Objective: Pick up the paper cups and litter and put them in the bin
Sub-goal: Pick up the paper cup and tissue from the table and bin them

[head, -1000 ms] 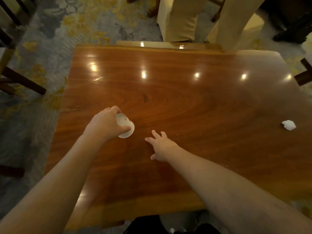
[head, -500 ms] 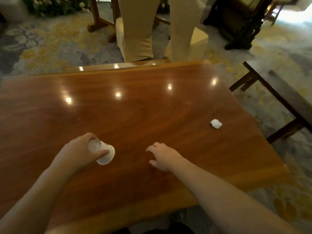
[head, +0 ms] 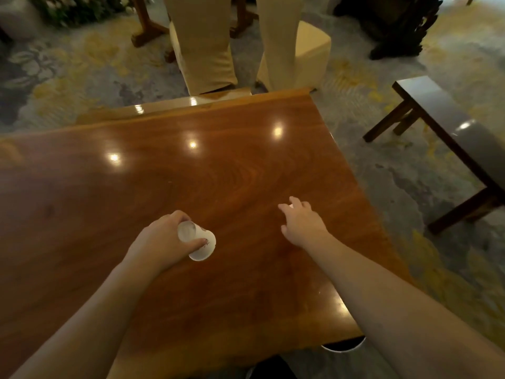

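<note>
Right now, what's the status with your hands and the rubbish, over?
Left hand gripping paper cup, tipped above table. Right hand open, over white litter scrap at its fingertips, not yet grasped. Nothing in the way.

The broad reddish-brown wooden table (head: pixel 218 173) is glossy, mirroring lamps; the small white paper cup (head: pixel 200 246) looks matt; the cream cloth-covered chairs (head: pixel 207 50), upper centre, look soft.

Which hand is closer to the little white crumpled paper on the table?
Right. The right hand is reaching over the crumpled paper, whose white bit peeks out by its fingertips. The left hand is off to the side, holding a paper cup.
</note>
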`<action>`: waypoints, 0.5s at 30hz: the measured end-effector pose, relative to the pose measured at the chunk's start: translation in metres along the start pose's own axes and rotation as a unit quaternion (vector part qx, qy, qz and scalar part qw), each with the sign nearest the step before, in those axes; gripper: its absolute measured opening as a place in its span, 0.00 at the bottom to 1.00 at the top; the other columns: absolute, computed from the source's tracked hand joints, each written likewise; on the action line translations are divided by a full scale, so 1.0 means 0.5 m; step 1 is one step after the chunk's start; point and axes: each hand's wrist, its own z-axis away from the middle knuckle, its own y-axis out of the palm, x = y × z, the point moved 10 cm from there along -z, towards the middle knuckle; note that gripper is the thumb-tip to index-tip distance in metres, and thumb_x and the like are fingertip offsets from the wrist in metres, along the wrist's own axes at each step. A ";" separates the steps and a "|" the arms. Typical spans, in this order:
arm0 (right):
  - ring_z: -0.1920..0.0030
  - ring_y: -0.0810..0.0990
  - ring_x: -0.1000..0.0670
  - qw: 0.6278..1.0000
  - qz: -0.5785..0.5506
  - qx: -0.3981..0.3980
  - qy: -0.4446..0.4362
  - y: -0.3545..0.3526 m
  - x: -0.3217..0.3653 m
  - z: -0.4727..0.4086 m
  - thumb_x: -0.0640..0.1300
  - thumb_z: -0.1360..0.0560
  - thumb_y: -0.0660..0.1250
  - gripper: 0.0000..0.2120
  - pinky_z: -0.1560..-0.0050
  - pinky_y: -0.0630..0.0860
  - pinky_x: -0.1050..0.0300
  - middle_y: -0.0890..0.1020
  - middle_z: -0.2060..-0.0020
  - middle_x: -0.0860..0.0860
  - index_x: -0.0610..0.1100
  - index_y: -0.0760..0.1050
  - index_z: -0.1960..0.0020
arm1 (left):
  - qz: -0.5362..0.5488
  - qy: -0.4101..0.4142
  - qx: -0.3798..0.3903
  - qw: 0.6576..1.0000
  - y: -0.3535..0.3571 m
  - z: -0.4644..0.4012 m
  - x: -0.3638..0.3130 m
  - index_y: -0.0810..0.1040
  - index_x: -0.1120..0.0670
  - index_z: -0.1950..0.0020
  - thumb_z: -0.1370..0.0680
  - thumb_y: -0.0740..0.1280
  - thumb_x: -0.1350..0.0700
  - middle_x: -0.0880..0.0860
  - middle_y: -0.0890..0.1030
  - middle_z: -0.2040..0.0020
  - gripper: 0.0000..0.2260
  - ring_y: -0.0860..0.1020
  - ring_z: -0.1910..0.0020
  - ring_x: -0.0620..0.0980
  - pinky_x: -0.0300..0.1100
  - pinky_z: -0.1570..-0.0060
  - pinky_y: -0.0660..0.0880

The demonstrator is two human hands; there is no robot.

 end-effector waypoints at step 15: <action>0.40 0.75 0.43 0.998 -0.034 -0.017 -0.040 0.032 -0.019 -0.036 0.40 0.18 0.62 0.16 0.42 0.77 0.47 0.76 0.39 0.45 0.46 0.71 0.31 | -0.005 0.018 -0.010 1.000 0.045 0.005 -0.081 0.74 0.44 0.39 0.33 0.73 0.33 0.46 0.79 0.42 0.27 0.77 0.50 0.47 0.44 0.57 0.74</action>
